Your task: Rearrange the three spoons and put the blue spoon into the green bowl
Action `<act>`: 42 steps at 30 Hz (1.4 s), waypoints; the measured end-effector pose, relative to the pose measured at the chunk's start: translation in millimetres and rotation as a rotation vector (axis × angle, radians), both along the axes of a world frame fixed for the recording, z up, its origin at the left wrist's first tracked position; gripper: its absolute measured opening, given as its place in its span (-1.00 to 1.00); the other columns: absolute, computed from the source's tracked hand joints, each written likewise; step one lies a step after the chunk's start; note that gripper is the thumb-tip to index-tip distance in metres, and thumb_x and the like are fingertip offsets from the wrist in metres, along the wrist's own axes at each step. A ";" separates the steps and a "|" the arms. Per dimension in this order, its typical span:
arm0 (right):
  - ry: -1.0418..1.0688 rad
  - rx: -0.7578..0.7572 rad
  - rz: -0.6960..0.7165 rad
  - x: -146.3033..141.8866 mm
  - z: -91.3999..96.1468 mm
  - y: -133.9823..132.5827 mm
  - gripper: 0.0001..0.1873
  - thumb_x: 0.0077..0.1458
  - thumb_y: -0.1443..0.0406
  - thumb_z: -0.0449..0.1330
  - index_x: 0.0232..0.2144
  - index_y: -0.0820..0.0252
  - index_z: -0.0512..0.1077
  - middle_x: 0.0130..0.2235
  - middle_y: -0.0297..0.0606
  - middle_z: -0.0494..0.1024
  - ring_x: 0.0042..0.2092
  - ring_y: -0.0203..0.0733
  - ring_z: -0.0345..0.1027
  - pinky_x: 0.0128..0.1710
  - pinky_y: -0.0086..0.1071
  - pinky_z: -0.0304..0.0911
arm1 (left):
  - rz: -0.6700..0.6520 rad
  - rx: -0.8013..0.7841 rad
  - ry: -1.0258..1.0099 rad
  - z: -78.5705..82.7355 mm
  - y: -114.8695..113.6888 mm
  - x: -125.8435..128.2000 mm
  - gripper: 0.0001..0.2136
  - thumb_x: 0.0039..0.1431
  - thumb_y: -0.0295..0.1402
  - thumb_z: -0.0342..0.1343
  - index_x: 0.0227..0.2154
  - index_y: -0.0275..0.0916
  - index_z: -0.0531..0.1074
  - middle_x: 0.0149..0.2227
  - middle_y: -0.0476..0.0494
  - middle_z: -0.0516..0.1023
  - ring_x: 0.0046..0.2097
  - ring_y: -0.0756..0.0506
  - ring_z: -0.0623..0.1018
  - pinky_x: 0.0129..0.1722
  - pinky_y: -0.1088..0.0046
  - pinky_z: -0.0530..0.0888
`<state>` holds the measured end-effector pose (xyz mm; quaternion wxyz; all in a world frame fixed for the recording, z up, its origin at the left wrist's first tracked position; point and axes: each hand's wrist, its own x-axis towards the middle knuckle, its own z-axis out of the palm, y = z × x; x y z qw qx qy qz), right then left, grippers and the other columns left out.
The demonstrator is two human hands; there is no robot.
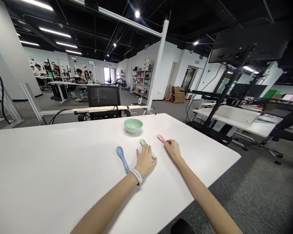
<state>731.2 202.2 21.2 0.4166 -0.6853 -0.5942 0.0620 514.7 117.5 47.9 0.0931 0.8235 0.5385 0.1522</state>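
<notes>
My left hand (145, 160), with a white band at its wrist, is over a light green spoon (143, 142). Its fingers are spread apart, and the palm hides the middle of that spoon; whether it touches the spoon I cannot tell. To the left lies a blue spoon (122, 158), bowl pointing away from me, its handle end close by the wristband. My right hand (173, 149) is closed on the handle of a pink spoon (161, 138), whose bowl points away to the left. Behind the spoons stands a green bowl (133, 126), upright on the white table (51, 162).
A metal frame (158, 65) rises beyond the table's far edge, with a black mesh chair (104, 96) behind it. To the right is another white desk (261, 128) beside a black monitor stand. Several people sit in the far background on the left.
</notes>
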 end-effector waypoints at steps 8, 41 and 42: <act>-0.004 -0.044 0.018 2.5 -0.6 1.0 -0.69 0.13 0.13 0.16 -0.41 0.26 0.56 -0.35 -0.13 0.60 -0.29 -0.11 0.40 -0.26 -0.32 0.23 | 0.009 -0.006 -0.032 1.7 -0.9 1.2 -0.33 0.33 -0.12 -0.16 0.41 -0.39 0.07 0.50 -0.41 0.15 0.51 -0.35 0.12 0.42 -0.31 0.17; -0.260 -0.036 0.625 -51.7 -3.1 0.2 -0.56 0.38 0.27 -0.02 0.12 0.17 0.55 0.24 -0.07 0.54 0.35 -0.01 0.31 0.34 -0.13 0.21 | 0.678 0.045 0.004 -63.0 -121.5 -500.2 -0.38 0.20 0.16 -0.23 0.35 0.49 0.07 0.29 0.46 0.40 0.47 -0.29 0.22 0.39 -0.07 0.25; -0.255 -0.041 0.624 -51.7 -2.8 -0.3 -0.56 0.38 0.27 -0.02 0.11 0.16 0.56 0.24 -0.08 0.54 0.35 -0.02 0.31 0.34 -0.14 0.21 | 0.663 0.064 0.006 -63.8 -121.6 -499.9 -0.40 0.19 0.15 -0.24 0.33 0.53 0.10 0.26 0.50 0.44 0.47 -0.28 0.23 0.39 -0.09 0.26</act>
